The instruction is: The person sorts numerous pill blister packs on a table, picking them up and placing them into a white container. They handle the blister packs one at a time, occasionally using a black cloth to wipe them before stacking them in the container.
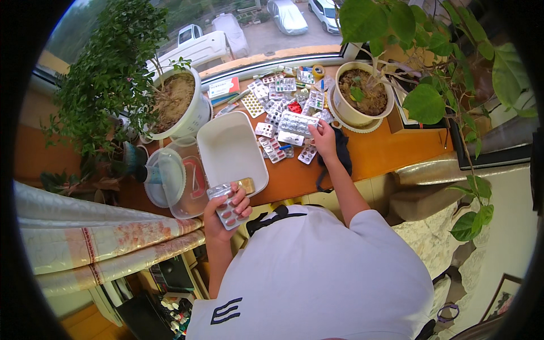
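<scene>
My left hand grips blister packs of reddish-brown tablets in front of the near rim of a white plastic box. Inside that box, at its near right corner, lies a small gold-coloured packet. On the other side, my right hand pinches the edge of a silver blister pack, held over a heap of mixed blister packs on the wooden sill. A clear plastic lid with a red part leans by the box's left side.
Potted plants in white pots flank the heap. Behind it are a roll of tape and a medicine carton. A black cloth item lies under my right forearm. Curtains hang at the left.
</scene>
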Demonstrator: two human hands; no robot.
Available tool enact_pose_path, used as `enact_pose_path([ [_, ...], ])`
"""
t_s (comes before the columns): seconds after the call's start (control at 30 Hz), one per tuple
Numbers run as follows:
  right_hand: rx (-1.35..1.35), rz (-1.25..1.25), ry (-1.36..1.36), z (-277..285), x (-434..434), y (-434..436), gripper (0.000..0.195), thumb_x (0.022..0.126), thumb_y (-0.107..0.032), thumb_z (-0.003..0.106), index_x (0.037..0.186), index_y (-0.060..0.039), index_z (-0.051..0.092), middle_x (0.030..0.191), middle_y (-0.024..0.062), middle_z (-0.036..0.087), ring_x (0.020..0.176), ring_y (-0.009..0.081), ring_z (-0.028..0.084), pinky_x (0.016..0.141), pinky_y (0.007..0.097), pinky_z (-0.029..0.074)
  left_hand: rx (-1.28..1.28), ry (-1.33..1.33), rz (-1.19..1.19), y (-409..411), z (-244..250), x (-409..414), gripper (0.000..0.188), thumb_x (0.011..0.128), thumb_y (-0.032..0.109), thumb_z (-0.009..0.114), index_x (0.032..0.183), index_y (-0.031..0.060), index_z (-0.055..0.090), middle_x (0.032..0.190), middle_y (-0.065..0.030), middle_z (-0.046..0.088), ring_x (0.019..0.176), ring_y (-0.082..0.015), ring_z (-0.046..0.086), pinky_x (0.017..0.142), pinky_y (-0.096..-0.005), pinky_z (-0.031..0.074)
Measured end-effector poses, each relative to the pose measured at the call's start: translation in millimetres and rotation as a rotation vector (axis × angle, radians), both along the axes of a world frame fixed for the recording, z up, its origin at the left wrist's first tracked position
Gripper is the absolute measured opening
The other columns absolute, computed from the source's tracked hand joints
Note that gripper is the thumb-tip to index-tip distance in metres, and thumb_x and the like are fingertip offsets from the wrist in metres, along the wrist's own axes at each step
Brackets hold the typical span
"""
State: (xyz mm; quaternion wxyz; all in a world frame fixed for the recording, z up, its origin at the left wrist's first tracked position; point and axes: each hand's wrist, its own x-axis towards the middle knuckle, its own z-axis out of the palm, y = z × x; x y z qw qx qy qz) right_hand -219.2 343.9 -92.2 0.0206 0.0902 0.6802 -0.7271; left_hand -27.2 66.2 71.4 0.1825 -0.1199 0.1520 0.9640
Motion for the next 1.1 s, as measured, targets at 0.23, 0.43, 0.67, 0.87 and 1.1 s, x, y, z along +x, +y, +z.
enact_pose_path([
  [0.23,1.141,-0.312,0.716,40,-3,8,0.054,0.085,-0.011,0.07,0.132,0.0049,0.048,0.113,0.0202,0.064,0.105,0.0315,0.063,0.09,0.0438,0.049,0.01,-0.02,-0.023,10,0,6,0.028,0.085,0.017,0.06,0.105,0.0046,0.046,0.081,-0.0037,0.042,0.069,-0.0148,0.044,0.066,-0.0314,0.041],
  [0.43,1.044,0.238,0.672,-7,-44,-60,0.057,0.086,-0.034,0.068,0.132,-0.0047,0.053,0.136,0.0195,0.053,0.129,0.036,0.046,0.108,0.0506,0.033,0.013,-0.028,-0.028,19,1,5,0.028,0.083,0.017,0.061,0.105,0.0044,0.049,0.08,-0.0039,0.043,0.069,-0.0158,0.046,0.067,-0.0331,0.043],
  [0.67,1.189,0.57,0.484,-38,-17,-104,0.069,0.092,-0.055,0.054,0.141,-0.007,0.046,0.152,0.0168,0.037,0.144,0.0318,0.029,0.116,0.058,0.019,-0.002,-0.059,0.061,16,-2,22,0.03,0.082,0.018,0.062,0.103,0.0047,0.046,0.081,-0.0039,0.042,0.067,-0.0151,0.044,0.064,-0.0315,0.04],
  [0.87,1.177,0.569,0.505,-11,-27,-85,0.034,0.092,-0.035,0.059,0.114,-0.0089,0.062,0.125,0.0093,0.059,0.116,0.0262,0.056,0.107,0.0536,0.033,0.013,-0.102,0.143,9,-10,33,0.03,0.082,0.019,0.062,0.104,0.0046,0.047,0.08,-0.004,0.042,0.067,-0.0152,0.043,0.064,-0.0316,0.04],
  [1.1,1.091,0.275,0.529,-34,-64,-62,0.058,0.07,-0.023,0.082,0.121,-0.0095,0.058,0.123,0.0098,0.058,0.108,0.0295,0.059,0.091,0.0446,0.046,-0.002,-0.098,0.153,1,-9,23,0.03,0.082,0.019,0.062,0.104,0.0048,0.049,0.08,-0.004,0.043,0.068,-0.0154,0.044,0.064,-0.0309,0.04],
])
